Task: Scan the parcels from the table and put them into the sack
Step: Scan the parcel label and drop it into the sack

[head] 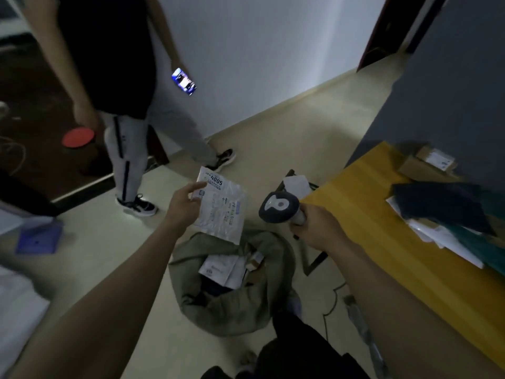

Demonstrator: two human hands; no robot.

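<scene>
**White parcel in left hand, scanner in right, both over the sack**

White plastic parcel [222, 207] is held up by the left hand [183, 205]: thumb and fingers pinch its left edge, index finger laid along the top of the label. Label faces the camera; "4005" is readable near the top, the rest of the print is too small to read. Parcel hangs directly above the sack's mouth, lower edge near the rim; contact unclear.

Right hand [314, 228] grips the handle of a grey barcode scanner [279, 206], fingers wrapped round it. Scanner head sits just right of the parcel, apart from it, with no contact.

Sack [232, 305] is olive-grey fabric, on the floor between the two forearms, mouth open and slumped. Inside: several white parcels [224, 269] and something brown, partly hidden.

Yellow table [363, 220] is at right. On it: a stack of dark-blue, teal and white flat parcels [448, 214], and further back cardboard boxes [429, 162] with a white label.

Second person stands at upper left: black top, grey trousers [131, 149] with a dark stripe, dark shoes. One hand holds a lit phone [184, 81], the other a red disc [78, 137]; the frame is too blurred to identify it. A purple flat item [38, 239] lies on the floor at left. A thin cable [332, 299] runs on the floor beside the table.
</scene>
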